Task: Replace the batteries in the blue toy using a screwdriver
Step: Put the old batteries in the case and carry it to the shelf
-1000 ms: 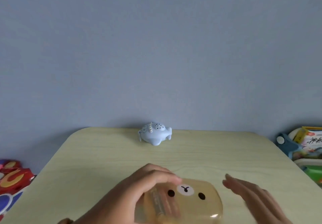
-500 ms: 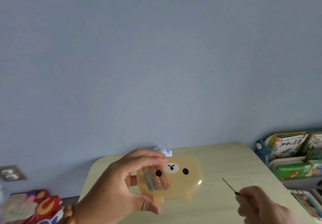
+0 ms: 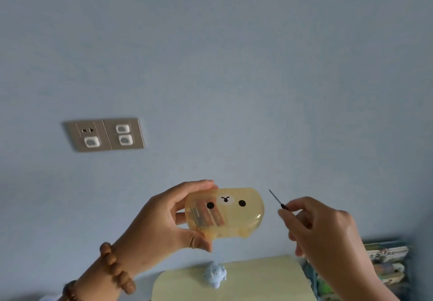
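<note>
Below, pale table [image 3: 257, 282] (blue wall [image 3: 234, 66])

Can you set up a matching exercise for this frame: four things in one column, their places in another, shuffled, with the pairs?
Things:
1. yellow bear case
2. screwdriver
3. blue toy
4. beaded bracelet

Places:
A. standing on the table
B. around the left wrist
C. pinched in the right hand
D. held up in the left hand

Pairs: 1-D, 2-C, 3-A, 4-B
</note>
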The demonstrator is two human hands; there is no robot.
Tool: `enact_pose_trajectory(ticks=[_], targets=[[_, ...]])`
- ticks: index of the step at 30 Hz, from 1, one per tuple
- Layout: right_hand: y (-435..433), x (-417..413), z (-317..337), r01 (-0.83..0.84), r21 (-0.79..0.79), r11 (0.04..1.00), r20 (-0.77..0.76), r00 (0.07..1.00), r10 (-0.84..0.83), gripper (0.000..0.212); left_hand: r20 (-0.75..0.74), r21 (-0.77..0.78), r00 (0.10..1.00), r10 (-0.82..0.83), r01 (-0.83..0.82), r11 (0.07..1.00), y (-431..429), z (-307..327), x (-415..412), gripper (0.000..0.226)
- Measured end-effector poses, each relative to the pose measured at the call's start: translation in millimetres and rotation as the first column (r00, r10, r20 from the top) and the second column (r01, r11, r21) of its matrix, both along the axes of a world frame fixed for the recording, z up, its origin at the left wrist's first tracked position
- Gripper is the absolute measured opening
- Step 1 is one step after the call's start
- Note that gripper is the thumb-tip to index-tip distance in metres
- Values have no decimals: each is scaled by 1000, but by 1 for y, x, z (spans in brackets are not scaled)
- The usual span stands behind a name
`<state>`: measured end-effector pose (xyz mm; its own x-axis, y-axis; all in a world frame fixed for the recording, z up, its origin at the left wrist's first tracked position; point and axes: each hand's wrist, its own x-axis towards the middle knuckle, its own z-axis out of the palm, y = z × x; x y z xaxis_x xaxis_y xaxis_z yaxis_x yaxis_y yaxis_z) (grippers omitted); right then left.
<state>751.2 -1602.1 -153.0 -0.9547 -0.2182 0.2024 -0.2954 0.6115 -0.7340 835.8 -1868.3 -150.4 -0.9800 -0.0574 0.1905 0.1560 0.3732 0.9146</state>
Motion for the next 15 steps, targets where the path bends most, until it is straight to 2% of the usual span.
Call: enact_pose_trajectory(ticks=[3,7,10,15], targets=[[5,1,77,13,-17,1000,-21,1000,-13,6,14,-69,1000,-26,27,997,2,78,-3,92],[16,0,153,39,-7,999,-45,998,-39,9,40,-69,998,-50,53,996,16,157,-3,86],[28,3,188,69,17,997,-74,995,-68,11,16,-51,998,-66,67,996,30,190,-3,84],[61,7,198,145,48,988,-88,986,-140,10,1,-29,994,-112,112,993,61,206,-16,85]])
